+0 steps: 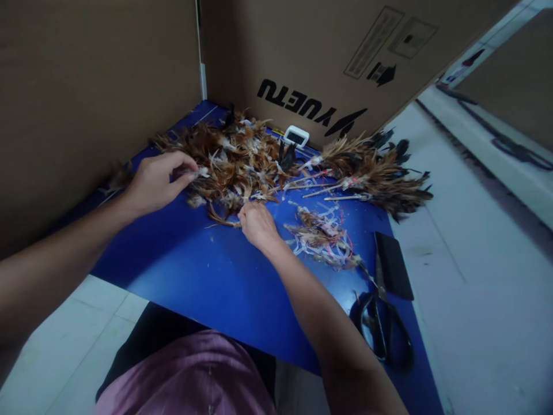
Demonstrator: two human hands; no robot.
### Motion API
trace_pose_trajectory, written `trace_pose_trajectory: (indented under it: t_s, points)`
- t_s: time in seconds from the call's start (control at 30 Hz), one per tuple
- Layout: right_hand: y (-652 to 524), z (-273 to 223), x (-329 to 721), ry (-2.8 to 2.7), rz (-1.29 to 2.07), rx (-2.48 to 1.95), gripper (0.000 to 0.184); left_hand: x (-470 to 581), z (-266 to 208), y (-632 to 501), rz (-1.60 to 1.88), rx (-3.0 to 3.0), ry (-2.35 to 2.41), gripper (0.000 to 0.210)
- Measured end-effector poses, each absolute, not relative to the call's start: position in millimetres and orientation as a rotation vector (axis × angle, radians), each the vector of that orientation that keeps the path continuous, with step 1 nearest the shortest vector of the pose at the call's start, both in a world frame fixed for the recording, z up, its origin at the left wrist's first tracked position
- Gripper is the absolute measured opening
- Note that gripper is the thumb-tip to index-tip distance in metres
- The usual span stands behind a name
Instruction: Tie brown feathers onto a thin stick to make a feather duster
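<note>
A loose pile of brown feathers (254, 153) with pale, fluffy bases covers the back of the blue table. My left hand (159, 180) is at the pile's left side, thumb and forefinger pinched at the whitish base of a feather (203, 172). Along the pile's near edge, my right hand (258, 223) is closed, its fingertips on a brown feather (222, 219) that sticks out to the left. My fingers partly hide what each hand grips.
Feather bundles tied on sticks (380, 173) lie at the right. Nearer are tangled white and red strips (324, 236), black-handled scissors (382, 323) and a flat black object (393, 265). A small white digital display (296, 136) stands by the cardboard wall (302, 52) behind the blue table (185, 259).
</note>
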State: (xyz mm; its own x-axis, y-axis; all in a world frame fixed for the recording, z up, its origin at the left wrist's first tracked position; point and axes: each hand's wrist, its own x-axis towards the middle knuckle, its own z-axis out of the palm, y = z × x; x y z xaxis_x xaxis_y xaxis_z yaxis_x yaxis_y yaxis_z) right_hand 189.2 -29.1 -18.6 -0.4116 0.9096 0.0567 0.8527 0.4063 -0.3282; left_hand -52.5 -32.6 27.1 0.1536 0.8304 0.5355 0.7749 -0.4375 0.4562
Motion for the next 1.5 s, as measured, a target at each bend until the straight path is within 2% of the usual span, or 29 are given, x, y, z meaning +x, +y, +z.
trace_pose_trajectory:
  t_s: [0.13, 0.27, 0.47, 0.6, 0.77, 0.83, 0.9, 0.97, 1.07, 1.2, 1.4, 1.5]
  points:
    - [-41.8, -11.1, 214.2, -2.317, 0.576, -1.547, 0.013, -75.9, -1.8, -41.0, 0.849, 2.58, 1.605, 0.017]
    - [-58.2, -6.7, 249.2, -2.1, 0.781, -1.492, 0.012, -65.8, -22.9, -51.6, 0.833, 2.575, 1.548, 0.021]
    - [-79.0, -1.0, 275.0, -1.927, 0.891, -1.452, 0.016, -15.5, -26.3, -56.5, 0.636, 2.733, 1.249, 0.027]
    - [-91.9, 8.9, 281.7, -2.041, 0.819, -1.364, 0.013, -5.1, -27.2, -50.2, 0.557, 2.802, 1.179, 0.027]
    - [-104.1, 8.9, 278.9, -2.246, 0.407, -1.49, 0.006, -15.7, -23.5, -61.6, 0.582, 2.84, 1.102, 0.029]
    - [-107.0, 3.5, 269.0, -2.227, 0.324, -1.603, 0.005, -16.2, -21.3, -72.3, 0.667, 2.79, 1.21, 0.027]
    - [-108.8, -2.3, 256.9, -2.279, 0.3, -1.685, 0.013, -11.8, -20.0, -82.8, 0.738, 2.701, 1.416, 0.022]
    - [-109.5, -6.5, 247.2, -2.366, 0.307, -1.708, 0.014, -4.1, -20.2, -90.2, 0.702, 2.634, 1.575, 0.022]
    - [-109.5, -7.9, 243.9, -2.406, 0.415, -1.685, 0.004, 6.7, -23.6, -92.3, 0.568, 2.616, 1.643, 0.026]
    - [-107.9, -3.3, 253.4, -2.216, 0.594, -1.62, 0.008, 11.0, -30.0, -85.1, 0.507, 2.656, 1.409, 0.021]
    - [-95.2, -6.6, 239.3, -1.822, 0.966, -1.597, 0.02, 11.4, -34.6, -88.2, 0.567, 2.798, 1.141, 0.031]
    - [-90.9, -11.0, 218.2, -1.861, 1.01, -1.653, 0.015, 10.3, -36.5, -97.3, 0.609, 2.813, 1.096, 0.029]
